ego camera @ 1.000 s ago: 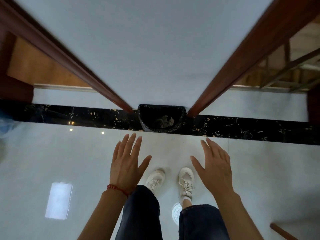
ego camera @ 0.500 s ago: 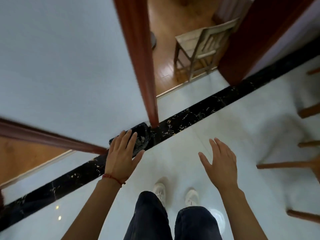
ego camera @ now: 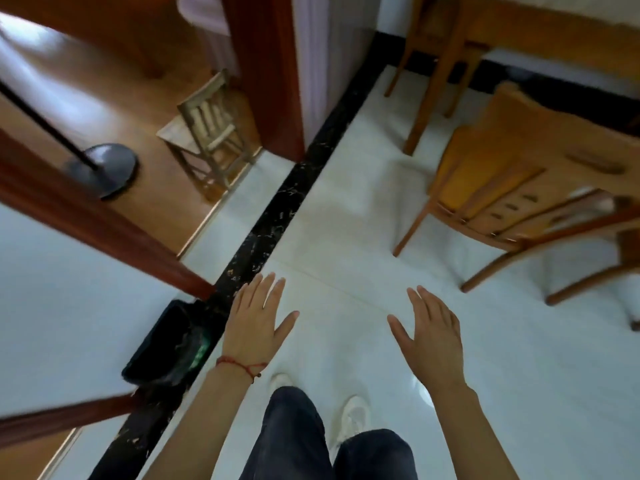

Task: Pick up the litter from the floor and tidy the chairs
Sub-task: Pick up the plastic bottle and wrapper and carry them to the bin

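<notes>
Head view is showing me both hands held out, palms down, above the white tile floor (ego camera: 346, 209). My left hand (ego camera: 258, 322) is hovering with fingers (ego camera: 268, 289) straight and spread, gripping nothing; a red string bracelet (ego camera: 239, 363) is sitting on that wrist. My right hand (ego camera: 431, 336) is doing the same, fingers straight, thumb out, nothing held. I'm seeing a black bin (ego camera: 166, 344) lined with a dark bag just left of my left hand, against the black marble strip (ego camera: 287, 199) crossing the floor. An orange wooden chair (ego camera: 502, 181) is standing ahead on my right, well apart from both hands, angled away from the wooden desk (ego camera: 540, 26) at the top right. A smaller pale chair (ego camera: 207, 133) is standing past the doorway on wood flooring, near a round grey stand base (ego camera: 104, 168). I'm not making out any litter on the tiles; the frame is blurring. My dark trousers (ego camera: 294, 434) and one white shoe (ego camera: 353, 415) are showing below.
</notes>
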The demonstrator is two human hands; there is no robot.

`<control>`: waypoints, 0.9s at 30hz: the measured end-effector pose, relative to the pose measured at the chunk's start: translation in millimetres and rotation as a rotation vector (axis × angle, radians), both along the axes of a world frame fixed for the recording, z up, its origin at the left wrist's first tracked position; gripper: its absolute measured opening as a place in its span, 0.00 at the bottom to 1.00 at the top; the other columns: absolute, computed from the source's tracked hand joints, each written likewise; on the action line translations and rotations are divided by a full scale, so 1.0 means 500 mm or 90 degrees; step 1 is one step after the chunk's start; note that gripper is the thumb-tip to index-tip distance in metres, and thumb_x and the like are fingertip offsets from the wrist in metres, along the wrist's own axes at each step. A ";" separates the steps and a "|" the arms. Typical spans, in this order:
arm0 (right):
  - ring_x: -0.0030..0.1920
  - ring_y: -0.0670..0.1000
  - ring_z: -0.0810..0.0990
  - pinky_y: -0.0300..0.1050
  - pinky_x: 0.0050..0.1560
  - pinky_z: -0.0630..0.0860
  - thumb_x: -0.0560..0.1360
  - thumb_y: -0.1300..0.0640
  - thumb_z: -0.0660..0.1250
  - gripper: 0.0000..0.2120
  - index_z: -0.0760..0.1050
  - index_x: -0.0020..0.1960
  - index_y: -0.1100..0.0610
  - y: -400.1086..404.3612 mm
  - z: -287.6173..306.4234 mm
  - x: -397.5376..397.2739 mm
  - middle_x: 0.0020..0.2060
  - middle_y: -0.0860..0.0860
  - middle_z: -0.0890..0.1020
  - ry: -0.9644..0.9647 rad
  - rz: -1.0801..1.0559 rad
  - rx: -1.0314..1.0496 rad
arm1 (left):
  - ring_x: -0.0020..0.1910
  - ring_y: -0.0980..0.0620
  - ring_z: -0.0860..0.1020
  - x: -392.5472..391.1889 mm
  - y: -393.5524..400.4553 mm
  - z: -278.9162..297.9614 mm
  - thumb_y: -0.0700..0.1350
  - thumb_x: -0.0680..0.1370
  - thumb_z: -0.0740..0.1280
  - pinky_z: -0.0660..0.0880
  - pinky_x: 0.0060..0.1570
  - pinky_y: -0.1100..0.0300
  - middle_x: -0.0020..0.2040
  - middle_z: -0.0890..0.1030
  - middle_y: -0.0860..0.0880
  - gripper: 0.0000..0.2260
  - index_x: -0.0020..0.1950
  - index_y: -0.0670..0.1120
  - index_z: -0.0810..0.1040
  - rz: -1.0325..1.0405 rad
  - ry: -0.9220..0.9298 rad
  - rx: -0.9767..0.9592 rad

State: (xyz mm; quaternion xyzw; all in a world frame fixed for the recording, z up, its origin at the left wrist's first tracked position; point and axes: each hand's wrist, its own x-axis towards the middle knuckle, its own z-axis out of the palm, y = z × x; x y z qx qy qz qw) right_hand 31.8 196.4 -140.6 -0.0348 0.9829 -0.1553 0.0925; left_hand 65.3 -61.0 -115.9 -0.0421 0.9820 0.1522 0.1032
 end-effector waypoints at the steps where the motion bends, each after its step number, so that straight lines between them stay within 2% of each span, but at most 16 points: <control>1: 0.70 0.56 0.64 0.51 0.69 0.59 0.75 0.44 0.60 0.27 0.64 0.69 0.57 0.037 0.007 0.014 0.69 0.56 0.68 0.005 -0.022 0.000 | 0.62 0.36 0.73 -0.011 0.039 0.004 0.62 0.78 0.42 0.68 0.59 0.40 0.61 0.76 0.36 0.35 0.62 0.37 0.74 -0.026 0.003 0.003; 4: 0.70 0.55 0.63 0.50 0.69 0.57 0.76 0.45 0.61 0.27 0.64 0.69 0.57 0.129 0.022 0.056 0.70 0.55 0.67 0.009 -0.102 -0.003 | 0.63 0.37 0.71 -0.041 0.149 0.017 0.63 0.78 0.41 0.64 0.62 0.43 0.62 0.75 0.37 0.35 0.64 0.38 0.72 -0.113 0.015 0.005; 10: 0.70 0.56 0.63 0.50 0.69 0.57 0.76 0.47 0.62 0.26 0.65 0.69 0.58 0.265 0.037 0.139 0.69 0.56 0.68 0.014 -0.311 -0.031 | 0.61 0.37 0.73 -0.098 0.328 0.050 0.61 0.78 0.41 0.69 0.59 0.40 0.61 0.77 0.38 0.34 0.63 0.38 0.73 -0.323 0.013 0.001; 14: 0.68 0.57 0.66 0.52 0.68 0.60 0.75 0.48 0.63 0.25 0.66 0.68 0.59 0.320 0.038 0.191 0.68 0.57 0.70 0.020 -0.453 -0.034 | 0.59 0.36 0.75 -0.145 0.427 0.061 0.61 0.79 0.40 0.70 0.56 0.39 0.59 0.78 0.37 0.35 0.61 0.37 0.75 -0.457 0.013 -0.007; 18: 0.67 0.58 0.67 0.53 0.67 0.61 0.75 0.48 0.64 0.24 0.68 0.67 0.59 0.355 0.047 0.233 0.67 0.57 0.71 0.036 -0.587 -0.027 | 0.61 0.35 0.73 -0.193 0.517 0.068 0.63 0.77 0.39 0.69 0.59 0.40 0.61 0.76 0.36 0.37 0.62 0.37 0.73 -0.588 0.021 0.000; 21: 0.67 0.58 0.67 0.52 0.67 0.61 0.75 0.48 0.63 0.24 0.67 0.67 0.59 0.380 0.058 0.265 0.67 0.57 0.71 0.043 -0.665 -0.009 | 0.61 0.35 0.72 -0.220 0.587 0.070 0.63 0.77 0.42 0.68 0.59 0.41 0.61 0.76 0.35 0.36 0.62 0.36 0.73 -0.687 0.024 -0.002; 27: 0.68 0.57 0.66 0.52 0.67 0.60 0.76 0.47 0.62 0.25 0.66 0.68 0.58 0.455 0.074 0.351 0.67 0.57 0.70 0.059 -0.806 0.012 | 0.61 0.34 0.73 -0.224 0.748 0.074 0.65 0.76 0.38 0.69 0.59 0.41 0.59 0.76 0.34 0.40 0.61 0.35 0.73 -0.839 0.030 -0.013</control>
